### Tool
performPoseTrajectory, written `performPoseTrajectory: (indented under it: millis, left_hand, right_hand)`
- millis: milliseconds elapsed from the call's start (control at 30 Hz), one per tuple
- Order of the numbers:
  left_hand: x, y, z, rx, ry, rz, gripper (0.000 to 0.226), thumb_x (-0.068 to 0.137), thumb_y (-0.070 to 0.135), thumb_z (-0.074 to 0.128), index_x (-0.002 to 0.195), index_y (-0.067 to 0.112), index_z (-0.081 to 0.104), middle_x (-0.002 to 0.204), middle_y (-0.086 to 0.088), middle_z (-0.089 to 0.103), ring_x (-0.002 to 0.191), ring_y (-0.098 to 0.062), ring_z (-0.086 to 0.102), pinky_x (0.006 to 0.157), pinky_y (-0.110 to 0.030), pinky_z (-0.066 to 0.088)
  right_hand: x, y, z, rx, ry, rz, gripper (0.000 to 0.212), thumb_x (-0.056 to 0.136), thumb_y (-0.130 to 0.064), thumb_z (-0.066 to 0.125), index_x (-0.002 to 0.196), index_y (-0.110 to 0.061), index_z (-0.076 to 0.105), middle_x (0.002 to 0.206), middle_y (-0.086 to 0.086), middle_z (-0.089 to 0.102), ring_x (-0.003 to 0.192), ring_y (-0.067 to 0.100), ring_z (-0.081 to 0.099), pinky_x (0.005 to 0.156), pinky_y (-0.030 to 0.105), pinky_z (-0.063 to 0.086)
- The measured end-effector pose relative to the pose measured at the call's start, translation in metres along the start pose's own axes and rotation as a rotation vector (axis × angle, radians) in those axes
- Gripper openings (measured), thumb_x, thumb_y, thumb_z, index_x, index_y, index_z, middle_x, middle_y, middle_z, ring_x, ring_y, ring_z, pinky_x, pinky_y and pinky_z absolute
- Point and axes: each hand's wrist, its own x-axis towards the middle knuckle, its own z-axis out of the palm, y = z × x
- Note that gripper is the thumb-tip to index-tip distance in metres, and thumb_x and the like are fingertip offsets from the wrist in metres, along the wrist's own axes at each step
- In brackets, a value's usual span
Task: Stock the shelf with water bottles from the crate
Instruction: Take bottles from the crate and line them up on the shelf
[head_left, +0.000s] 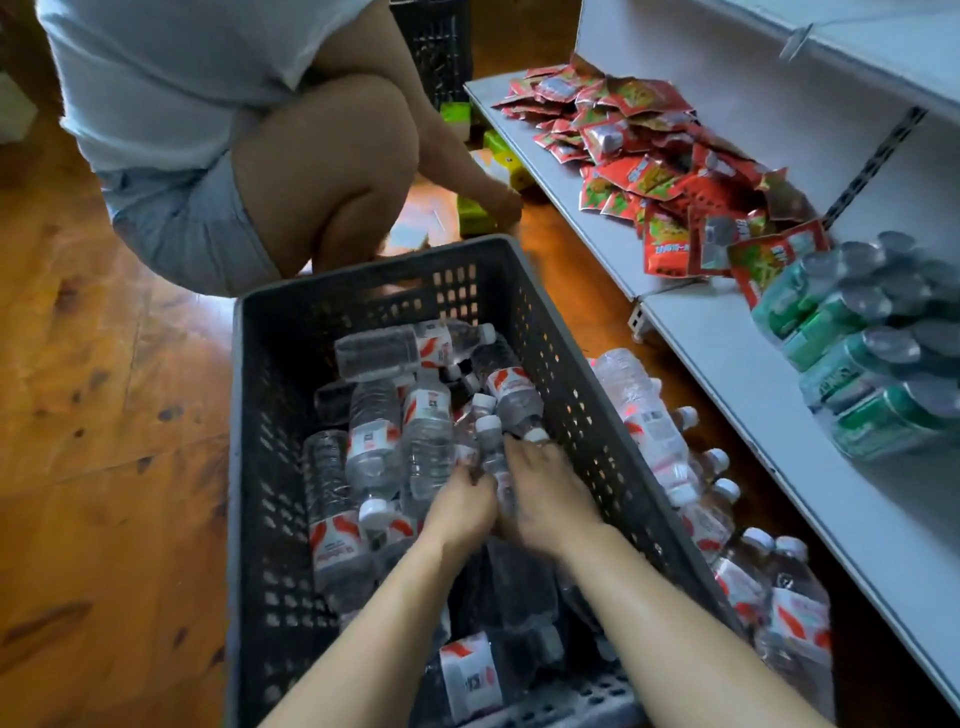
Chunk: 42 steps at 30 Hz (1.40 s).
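A grey perforated crate (249, 467) sits on the wooden floor, holding several clear water bottles (374, 447) with red-and-white labels and white caps. Both my hands are inside it, side by side. My left hand (460, 506) curls its fingers around a bottle in the pile. My right hand (545, 493) grips an upright bottle (491, 441) between the two hands. More water bottles (654, 436) lie on the floor between the crate and the white shelf (779, 415).
Red snack packets (649, 171) are heaped on the far shelf section, and green-labelled cans (862, 343) lie on the near one. Another person (234, 156) crouches beyond the crate, handling green boxes (475, 215). A dark crate (441, 47) stands behind.
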Motion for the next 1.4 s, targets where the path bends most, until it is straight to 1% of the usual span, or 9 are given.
performPoseTrajectory:
  millis: [200, 333, 400, 633, 800, 933, 1133, 1200, 1400]
  left_hand:
    - [-0.007, 0.006, 0.007, -0.235, -0.026, -0.138, 0.058, 0.096, 0.027, 0.059, 0.148, 0.015, 0.036, 0.132, -0.010, 0.062, 0.104, -0.018, 0.062, 0.088, -0.027, 0.052]
    - [-0.013, 0.004, -0.005, -0.241, -0.067, -0.035, 0.008, 0.090, 0.020, 0.068, 0.098, 0.020, 0.068, 0.100, 0.003, 0.075, 0.078, 0.001, 0.067, 0.065, -0.010, 0.050]
    - [-0.023, 0.008, -0.014, -0.283, -0.106, 0.048, 0.013, 0.086, 0.012, 0.072, 0.092, 0.022, 0.067, 0.083, 0.010, 0.075, 0.070, 0.004, 0.070, 0.059, -0.008, 0.049]
    - [-0.064, 0.088, -0.054, -0.062, 0.036, 0.377, 0.044, 0.062, 0.049, 0.077, 0.096, 0.032, 0.056, 0.089, 0.012, 0.071, 0.081, 0.000, 0.067, 0.073, -0.027, 0.058]
    - [-0.103, 0.161, -0.081, 0.082, 0.118, 0.642, 0.051, 0.064, 0.065, 0.072, 0.097, 0.031, 0.054, 0.080, 0.008, 0.068, 0.076, -0.010, 0.066, 0.069, -0.037, 0.056]
    - [-0.130, 0.219, -0.082, 0.124, 0.176, 0.773, 0.065, 0.068, 0.074, 0.070, 0.115, 0.031, 0.056, 0.084, 0.010, 0.069, 0.082, -0.014, 0.067, 0.072, -0.036, 0.056]
    - [-0.163, 0.313, -0.035, 0.140, 0.153, 0.962, 0.076, 0.071, 0.078, 0.067, 0.126, 0.026, 0.054, 0.112, 0.004, 0.070, 0.102, -0.021, 0.065, 0.074, -0.032, 0.046]
    - [-0.166, 0.343, -0.015, 0.057, 0.072, 0.997, 0.078, 0.072, 0.072, 0.072, 0.131, 0.025, 0.052, 0.120, 0.001, 0.069, 0.110, -0.023, 0.063, 0.084, -0.036, 0.051]
    - [-0.146, 0.411, 0.047, 0.054, -0.102, 1.120, 0.045, 0.098, 0.051, 0.054, 0.136, 0.029, 0.047, 0.118, 0.006, 0.066, 0.107, -0.015, 0.063, 0.088, -0.033, 0.050]
  right_hand:
    - [0.001, -0.005, 0.006, -0.027, 0.104, -0.012, 0.084, 0.088, -0.029, 0.064, 0.156, -0.016, 0.015, 0.150, 0.008, 0.036, 0.137, 0.029, 0.033, 0.107, 0.040, 0.040]
    - [-0.011, -0.006, -0.004, 0.125, 0.172, -0.037, 0.092, 0.083, -0.037, 0.070, 0.156, -0.017, 0.018, 0.149, 0.005, 0.036, 0.132, 0.028, 0.045, 0.106, 0.037, 0.041]
    - [-0.023, -0.005, -0.021, 0.158, 0.138, -0.087, 0.104, 0.078, -0.036, 0.073, 0.158, -0.017, 0.011, 0.153, 0.003, 0.029, 0.133, 0.026, 0.045, 0.105, 0.037, 0.043]
    - [-0.068, -0.018, -0.124, 0.330, 0.425, -0.172, 0.097, 0.075, -0.032, 0.072, 0.157, -0.025, 0.020, 0.138, -0.009, 0.040, 0.122, 0.007, 0.047, 0.101, 0.030, 0.048]
    - [-0.113, -0.028, -0.184, 0.382, 0.649, -0.132, 0.094, 0.082, -0.061, 0.067, 0.154, -0.049, 0.007, 0.128, -0.016, 0.045, 0.104, -0.007, 0.055, 0.082, 0.010, 0.046]
    - [-0.143, -0.025, -0.217, 0.335, 0.756, -0.023, 0.099, 0.081, -0.073, 0.060, 0.153, -0.050, -0.004, 0.139, -0.008, 0.054, 0.101, 0.005, 0.065, 0.076, 0.027, 0.054]
    - [-0.166, 0.021, -0.287, 0.367, 0.990, 0.077, 0.102, 0.078, -0.065, 0.070, 0.154, -0.045, 0.005, 0.135, -0.017, 0.057, 0.104, -0.003, 0.060, 0.079, 0.018, 0.052]
    - [-0.170, 0.048, -0.313, 0.348, 1.045, 0.101, 0.102, 0.080, -0.058, 0.073, 0.154, -0.045, 0.003, 0.139, -0.010, 0.058, 0.115, 0.009, 0.063, 0.089, 0.035, 0.056]
    - [-0.160, 0.136, -0.373, 0.290, 1.165, 0.142, 0.101, 0.082, -0.046, 0.077, 0.152, -0.044, 0.004, 0.134, -0.003, 0.058, 0.110, 0.018, 0.063, 0.088, 0.038, 0.054]
